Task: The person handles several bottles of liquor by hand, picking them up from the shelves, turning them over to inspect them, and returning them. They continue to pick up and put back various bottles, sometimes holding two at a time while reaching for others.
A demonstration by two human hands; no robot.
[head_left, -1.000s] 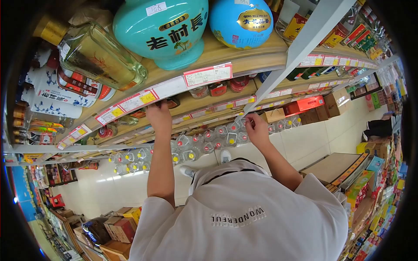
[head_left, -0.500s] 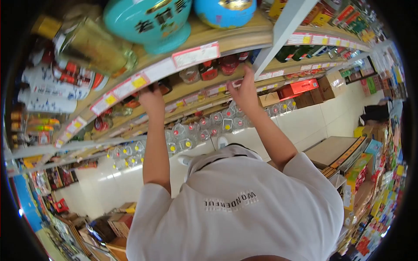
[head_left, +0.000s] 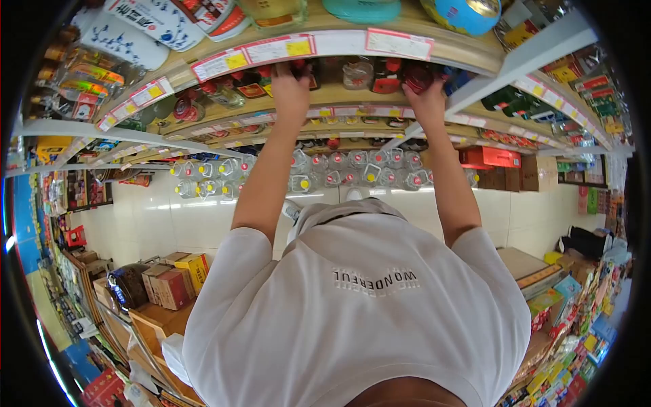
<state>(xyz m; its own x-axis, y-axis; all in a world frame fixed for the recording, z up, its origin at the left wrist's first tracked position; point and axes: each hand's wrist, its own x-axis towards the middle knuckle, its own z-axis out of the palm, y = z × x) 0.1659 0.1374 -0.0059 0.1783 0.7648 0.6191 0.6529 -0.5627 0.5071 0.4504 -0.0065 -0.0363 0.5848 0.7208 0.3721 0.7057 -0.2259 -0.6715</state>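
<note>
On the shelf below the top one, my right hand (head_left: pixel 427 103) is closed round a dark red rounded bottle (head_left: pixel 418 77). Further left on that shelf, my left hand (head_left: pixel 290 95) reaches in under the price-label strip (head_left: pixel 271 49). Its fingers are curled on a dark item with some red, partly hidden by the strip and too unclear to name. Between the hands stand a clear glass jar (head_left: pixel 357 74) and a dark bottle with a red label (head_left: pixel 386 76). Small bottles with red and black labels are left of my left hand.
Over the hands, the upper shelf holds a turquoise vessel (head_left: pixel 363 8) and a blue round one (head_left: pixel 468 15). A metal upright (head_left: pixel 515 64) stands to the right. Large clear jugs (head_left: pixel 339 163) line the floor below. Cartons (head_left: pixel 166 288) are behind at left.
The view has turned and levelled against the shelves. My right hand, before open with fingers apart at the shelf edge, has closed round the red bottle. My left hand is still in the shelf.
</note>
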